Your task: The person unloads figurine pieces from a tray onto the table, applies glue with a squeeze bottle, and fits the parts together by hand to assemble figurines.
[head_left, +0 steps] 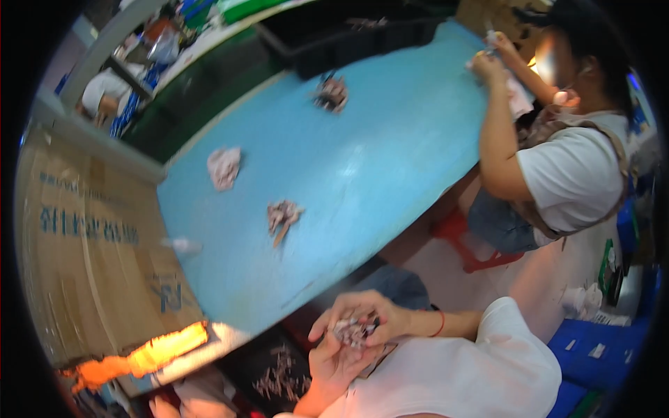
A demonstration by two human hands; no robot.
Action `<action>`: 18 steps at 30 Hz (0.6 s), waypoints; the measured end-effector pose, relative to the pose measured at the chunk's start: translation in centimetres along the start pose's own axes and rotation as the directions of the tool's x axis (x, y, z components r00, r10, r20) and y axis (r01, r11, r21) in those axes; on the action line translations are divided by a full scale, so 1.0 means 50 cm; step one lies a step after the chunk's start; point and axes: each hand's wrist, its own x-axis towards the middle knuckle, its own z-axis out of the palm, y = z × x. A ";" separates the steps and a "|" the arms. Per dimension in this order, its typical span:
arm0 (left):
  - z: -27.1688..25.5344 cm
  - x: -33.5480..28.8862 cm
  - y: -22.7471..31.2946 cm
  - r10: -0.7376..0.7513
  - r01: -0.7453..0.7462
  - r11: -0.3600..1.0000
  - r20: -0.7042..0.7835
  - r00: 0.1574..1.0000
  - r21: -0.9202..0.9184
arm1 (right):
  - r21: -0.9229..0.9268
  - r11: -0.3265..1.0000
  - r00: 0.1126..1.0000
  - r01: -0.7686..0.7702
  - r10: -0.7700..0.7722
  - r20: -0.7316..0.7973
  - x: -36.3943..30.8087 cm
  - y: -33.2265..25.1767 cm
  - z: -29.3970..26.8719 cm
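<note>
White shirt cloth (453,380) fills the lower right of the frame, with the wearer's two hands just beyond it at the bottom centre. Between the hands sits a clump of small pinkish-grey pieces (356,331), held off the table. The right hand (373,310), with a red cord (440,324) at its wrist, is curled round the clump from above, its fingers bent and partly closed. The left hand (338,368) is half open and cupped under the clump; the exact grip of each finger cannot be made out.

Below and left of the hands, a black tray (238,364) holds more loose pieces (282,376). Across the middle stretches a blue table (397,139). On it lie a small heap (284,216) with a brown strip sticking out, a pale pink bundle (224,168) farther up and left, and a darker heap (332,95) near the top, close to a black crate (369,52). A blurred whitish object (185,245) lies beside a cardboard box (104,285) at the left.

In the upper right, a co-worker (575,171) has both hands raised over the table corner, near a red stool (456,233).
</note>
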 end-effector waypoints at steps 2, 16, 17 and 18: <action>0.011 -0.002 -0.007 0.097 -0.096 0.990 -0.002 0.995 0.106 | 0.052 0.999 1.000 0.016 -0.014 -0.022 0.003 -0.006 0.007; -0.002 0.011 -0.006 0.069 -0.045 0.995 0.267 0.961 -0.093 | 0.085 0.995 0.998 0.051 -0.048 -0.038 0.012 0.026 -0.005; -0.003 0.015 -0.005 0.067 -0.043 0.995 0.271 0.960 -0.093 | 0.091 0.995 0.998 0.050 -0.047 -0.036 0.014 0.025 -0.007; 0.001 0.014 -0.004 0.054 -0.050 0.999 0.248 0.967 -0.021 | 0.102 0.994 0.998 0.048 -0.045 -0.036 0.014 0.025 -0.005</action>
